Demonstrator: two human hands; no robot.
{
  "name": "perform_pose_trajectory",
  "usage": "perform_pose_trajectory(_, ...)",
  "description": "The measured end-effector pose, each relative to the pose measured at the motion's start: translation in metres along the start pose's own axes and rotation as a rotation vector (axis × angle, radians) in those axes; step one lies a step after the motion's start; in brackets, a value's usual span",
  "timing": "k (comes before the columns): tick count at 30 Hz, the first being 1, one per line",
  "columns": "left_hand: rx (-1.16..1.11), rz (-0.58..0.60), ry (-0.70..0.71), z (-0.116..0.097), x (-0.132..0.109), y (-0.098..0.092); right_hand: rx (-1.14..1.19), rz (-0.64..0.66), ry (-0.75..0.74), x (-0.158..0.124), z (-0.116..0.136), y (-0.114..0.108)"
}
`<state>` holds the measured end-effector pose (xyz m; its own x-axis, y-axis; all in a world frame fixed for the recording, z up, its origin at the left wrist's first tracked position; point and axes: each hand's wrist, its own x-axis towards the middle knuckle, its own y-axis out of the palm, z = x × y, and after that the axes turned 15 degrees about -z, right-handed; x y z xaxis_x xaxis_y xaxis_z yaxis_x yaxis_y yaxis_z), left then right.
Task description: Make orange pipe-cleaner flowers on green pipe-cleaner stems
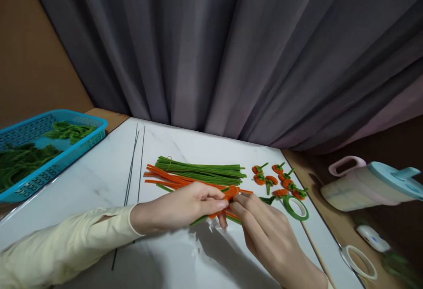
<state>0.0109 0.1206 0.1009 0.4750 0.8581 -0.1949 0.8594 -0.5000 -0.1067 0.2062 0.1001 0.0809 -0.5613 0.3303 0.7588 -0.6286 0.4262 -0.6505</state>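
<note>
Low over the white board, my left hand (190, 201) pinches a coiled orange pipe cleaner (231, 191) between thumb and fingers. From the other side my right hand (269, 227) closes its fingertips on the same coil; the exact grip is partly hidden by the fingers. Just behind my hands lie a bundle of green pipe cleaners (205, 171) and loose orange pipe cleaners (161, 175), partly covered by my left hand. To the right sit several small orange shapes with green tops (271, 179), made of pipe cleaner. A roll of green tape (287, 209) rests beside my right hand.
A blue basket (84, 144) with green pipe-cleaner pieces stands at left. Thin dark wires (131, 165) lie left of the bundles. Along the right are a wooden stick (313, 247), white tape roll (346, 256) and lidded jug (360, 187). A grey curtain (198, 51) hangs behind.
</note>
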Motion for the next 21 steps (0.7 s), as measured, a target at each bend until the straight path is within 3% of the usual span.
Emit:
perform_pose_trajectory(6, -0.024, 0.048, -0.077, 0.002, -0.004, -0.001, 0.054, 0.046, 0.054, -0.005, 0.000, 0.002)
perform_pose_trajectory(13, 0.062, 0.147, -0.040, 0.007, -0.010, -0.002, 0.065, 0.110, 0.032, -0.006, 0.009, -0.002)
perform_pose_trajectory(18, 0.027, 0.232, 0.009, 0.013, -0.022, 0.008, 0.043, 0.143, -0.025, -0.009, 0.026, -0.008)
perform_pose_trajectory(21, 0.041, 0.174, 0.038, 0.019, -0.034, 0.017, -0.004, 0.084, -0.054, -0.013, 0.040, -0.009)
